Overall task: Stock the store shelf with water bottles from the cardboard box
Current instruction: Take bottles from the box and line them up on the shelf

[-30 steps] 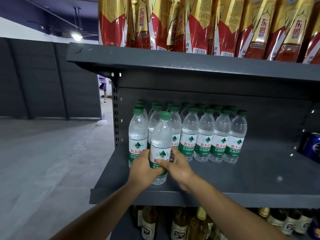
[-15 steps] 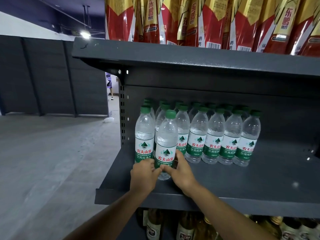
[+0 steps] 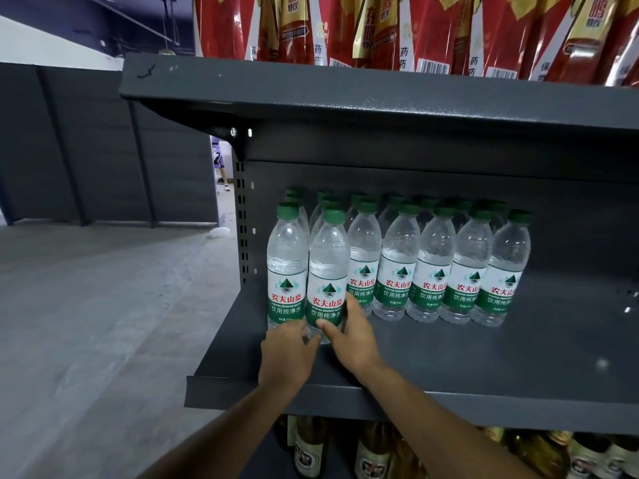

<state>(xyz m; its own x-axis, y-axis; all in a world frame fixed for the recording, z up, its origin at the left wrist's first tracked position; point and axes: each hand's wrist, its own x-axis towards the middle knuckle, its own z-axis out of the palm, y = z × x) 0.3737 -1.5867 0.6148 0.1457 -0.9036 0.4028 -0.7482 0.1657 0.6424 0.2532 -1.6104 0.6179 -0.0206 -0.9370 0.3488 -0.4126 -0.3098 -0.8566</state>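
A clear water bottle (image 3: 326,271) with a green cap and green label stands upright at the front left of the dark grey shelf (image 3: 449,357). My left hand (image 3: 288,354) and my right hand (image 3: 352,337) both grip its base, thumb and fingers round it. Another bottle (image 3: 287,264) stands touching it on the left. Several more bottles (image 3: 435,267) stand in rows behind and to the right. No cardboard box shows in this view.
Red and gold packets (image 3: 415,29) fill the shelf above. Brown and amber bottles (image 3: 373,451) stand on the shelf below. The shelf's right part (image 3: 570,340) is bare. Grey floor (image 3: 86,323) and dark empty shelving (image 3: 86,150) lie to the left.
Both hands have slid down from the bottle's label to its base. The bottle has gone back beside the left front bottle and stands on the shelf.
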